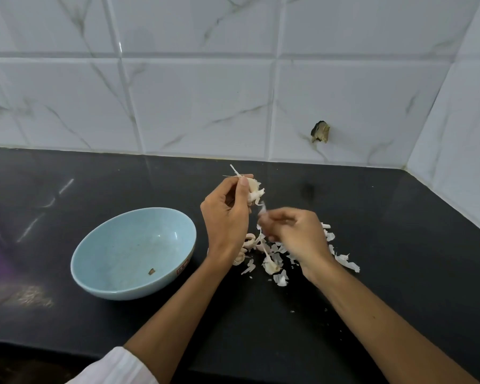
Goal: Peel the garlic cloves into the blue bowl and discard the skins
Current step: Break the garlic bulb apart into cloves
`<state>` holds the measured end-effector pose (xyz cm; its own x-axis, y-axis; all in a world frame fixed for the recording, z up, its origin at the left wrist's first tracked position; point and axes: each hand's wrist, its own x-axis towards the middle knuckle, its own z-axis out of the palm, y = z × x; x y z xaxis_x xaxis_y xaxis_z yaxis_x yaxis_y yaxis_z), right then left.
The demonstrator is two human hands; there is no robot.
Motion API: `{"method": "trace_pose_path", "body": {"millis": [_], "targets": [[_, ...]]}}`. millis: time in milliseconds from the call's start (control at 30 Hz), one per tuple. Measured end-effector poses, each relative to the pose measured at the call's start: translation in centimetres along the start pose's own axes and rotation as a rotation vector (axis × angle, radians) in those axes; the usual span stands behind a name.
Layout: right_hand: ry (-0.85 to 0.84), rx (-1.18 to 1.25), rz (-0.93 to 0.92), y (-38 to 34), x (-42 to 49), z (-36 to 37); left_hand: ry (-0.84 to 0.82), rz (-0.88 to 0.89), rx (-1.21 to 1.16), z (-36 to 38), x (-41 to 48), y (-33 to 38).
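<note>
Garlic (pixel 254 190) stands clamped in the left grip (pixel 226 220), its loose skin trailing toward the right grip (pixel 294 231), which pinches a strip of skin (pixel 263 210) just below-right of it (the nearer hand for stripping). The blue bowl (pixel 94 275) sits on the tabletop (pixel 377 234) to the left grip's left.

Pale-blue bowl (pixel 117 261) — black counter (pixel 372 286) — grey-veined white tiles (pixel 200 101)

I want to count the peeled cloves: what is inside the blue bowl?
Inside the blue bowl lies only one small brown scrap; no peeled clove shows. Nothing covers the bowl, so its inside is in view.
</note>
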<state>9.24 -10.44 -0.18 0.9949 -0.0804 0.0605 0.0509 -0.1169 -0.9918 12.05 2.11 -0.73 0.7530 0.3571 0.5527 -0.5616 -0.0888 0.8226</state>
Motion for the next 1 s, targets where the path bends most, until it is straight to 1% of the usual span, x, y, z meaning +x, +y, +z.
{"method": "trace_pose_path", "body": {"millis": [67,133,200,267,500,600,667,733,767,800,833,867,900,933,967,1000], "targets": [[-0.038,-0.126,-0.041,0.3,-0.5,0.7,-0.025,-0.004,-0.014,0.2,-0.3,0.2],[-0.015,-0.256,-0.111,0.5,-0.5,1.1,-0.034,-0.006,-0.018,0.4,-0.5,0.3],[0.013,-0.331,-0.176,0.5,-0.5,1.2,-0.035,-0.003,-0.019,0.4,-0.5,0.4],[0.018,-0.322,-0.193,0.4,-0.5,1.0,-0.030,-0.009,-0.024,0.3,-0.4,0.3],[0.015,-0.227,-0.139,1.0,0.3,0.8,-0.024,0.003,-0.002,0.2,-0.2,0.1],[0.063,-0.252,-0.208,0.9,0.6,0.3,-0.021,-0.005,-0.007,0.1,-0.2,0.1],[0.155,-0.410,-0.297,0.8,1.3,-0.8,-0.045,-0.023,-0.034,0.1,-0.3,0.2],[0.229,-0.641,-0.297,0.7,1.7,-2.0,-0.086,-0.037,-0.066,0.3,-0.3,0.2],[0.260,-0.721,-0.284,0.6,1.9,-2.5,-0.111,-0.034,-0.071,0.3,-0.3,0.2],[0.293,-0.734,-0.296,0.4,1.9,-2.7,-0.140,-0.025,-0.068,0.4,-0.4,0.1],[0.318,-0.689,-0.325,0.1,1.8,-2.9,-0.172,-0.012,-0.060,0.5,-0.4,0.0],[0.318,-0.568,-0.353,-0.3,1.9,-2.9,-0.205,0.003,-0.051,0.5,-0.4,-0.1],[0.274,-0.421,-0.351,-0.7,1.8,-2.9,-0.236,0.019,-0.042,0.6,-0.5,-0.3],[0.192,-0.285,-0.330,-1.2,1.5,-2.8,-0.265,0.038,-0.032,0.6,-0.5,-0.4],[0.104,-0.202,-0.313,-1.5,1.4,-2.6,-0.285,0.058,-0.015,0.6,-0.6,-0.6],[0.042,-0.188,-0.320,-1.6,1.2,-2.4,-0.298,0.076,0.008,0.7,-0.7,-0.6]]}}
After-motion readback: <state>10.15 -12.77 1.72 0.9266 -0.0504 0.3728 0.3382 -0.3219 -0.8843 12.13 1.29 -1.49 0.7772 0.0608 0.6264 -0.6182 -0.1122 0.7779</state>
